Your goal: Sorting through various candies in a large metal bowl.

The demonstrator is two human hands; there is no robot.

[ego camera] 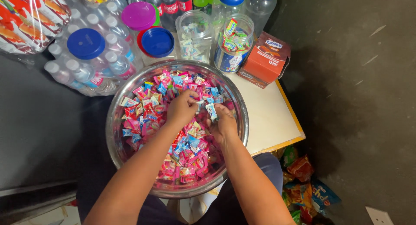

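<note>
1. Head view: the left hand point(181, 109) pinches a few wrapped candies point(149, 110) in the steel bowl point(113, 134); the right hand point(224, 123), fingers curled, grips one blue sweet point(211, 111).
2. The bowl overhangs the surface point(264, 116) toward the lap, so leaning on it may tip it.
3. A loose pinch could flick candies out.

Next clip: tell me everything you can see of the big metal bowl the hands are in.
The wide, round, shiny steel bowl has a thin rolled rim and reflective inner walls. It is heaped with small wrapped candies in pink, red and blue. It sits partly over the person's lap, its far rim at the pale table with the yellow edge, close to lidded jars. Both hands are inside it: the left hand pinches candies, and the right hand holds one blue-and-white piece.
</note>
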